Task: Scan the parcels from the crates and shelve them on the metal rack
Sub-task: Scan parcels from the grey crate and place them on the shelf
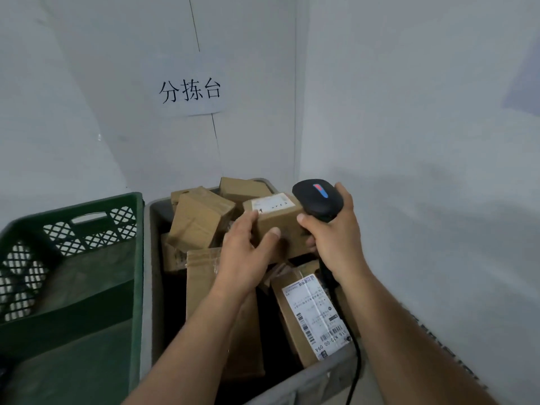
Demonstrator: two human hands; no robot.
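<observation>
Okay, current step: looks like the scan itself, one parcel lifted out and the reader brought up to it.
Left hand [248, 252]: fingers and thumb curled round the held parcel [277, 222], gripping its left end and near side, just above the pile.
Why it's held like that: the shipping label [271, 203] faces up, probably so the reader can see it.
Right hand [333, 235]: wrapped tight round the handle of the black scanner [317, 200], index finger up front where a trigger would likely sit.
Scanner position: its head sits right at the parcel's right end, touching or nearly so. The reading window isn't visible, so whether it's actually aimed at the label is anyone's guess.
Cable [355, 369]: one dark lead drops from the handle down past the crate's near corner.
Grey crate [150, 258]: holds the loose heap of brown boxes, tipped every which way.
Parcel count: one in hand, at least seven more in the heap, and the pile hides whatever's underneath.
Labelled parcel [309, 314]: leaning on the crate's near right side, its barcode sticker facing up, an easy next grab.
Green crate [73, 229]: right beside the grey one on the left, with no boxes visible, just what looks like a flat liner.
Crate count: two.
Paper sign [190, 89]: one sheet on the wall with three printed characters.
Metal rack: not in view, so shelving comes after a turn away from here.
Progress guess: early to middle, plenty left in the grey crate.
</observation>
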